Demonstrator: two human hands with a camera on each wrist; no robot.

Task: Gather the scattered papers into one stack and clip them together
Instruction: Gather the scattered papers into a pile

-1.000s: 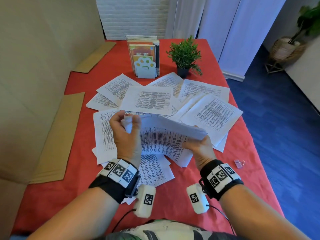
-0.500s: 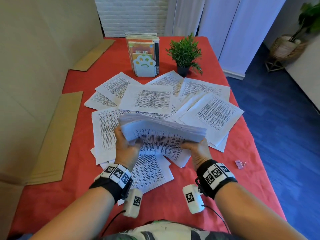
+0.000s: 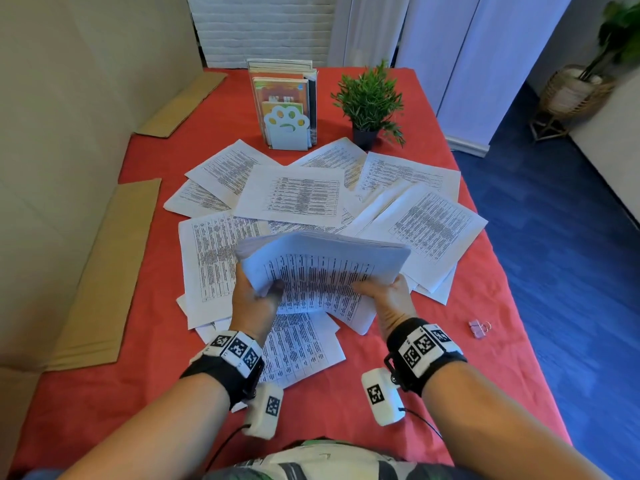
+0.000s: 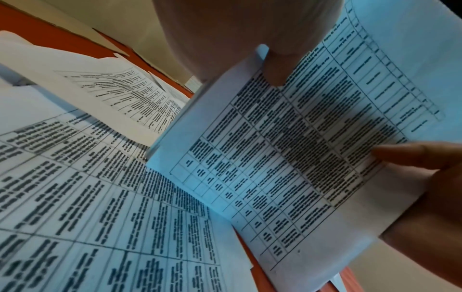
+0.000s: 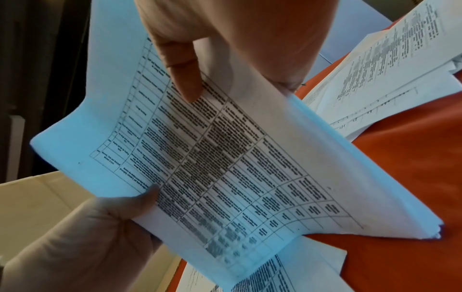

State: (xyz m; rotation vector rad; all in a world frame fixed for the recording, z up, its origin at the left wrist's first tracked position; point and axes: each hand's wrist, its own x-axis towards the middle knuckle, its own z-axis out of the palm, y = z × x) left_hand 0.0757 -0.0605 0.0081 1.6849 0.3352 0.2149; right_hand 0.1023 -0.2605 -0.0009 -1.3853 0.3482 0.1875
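Note:
I hold a thick stack of printed papers (image 3: pixel 325 265) in both hands above the red table (image 3: pixel 485 358), its printed face tilted toward me. My left hand (image 3: pixel 258 294) grips its near left corner, thumb (image 4: pixel 275 73) on top of the stack (image 4: pixel 300 148). My right hand (image 3: pixel 384 292) grips the near right edge, thumb (image 5: pixel 185 81) pressed on the stack (image 5: pixel 225 158). Several loose sheets (image 3: pixel 294 195) lie scattered beneath and beyond. A small pink binder clip (image 3: pixel 479 329) lies on the table right of my right wrist.
At the table's back stand a book holder (image 3: pixel 285 109) and a small potted plant (image 3: pixel 369 102). Flat cardboard pieces (image 3: pixel 107 271) lie along the left, beside a cardboard wall. The table's right edge drops to blue floor (image 3: pixel 571 271).
My left hand came down from the stack's raised far-left corner to its near left corner. The stack settled between both hands and now tilts toward me.

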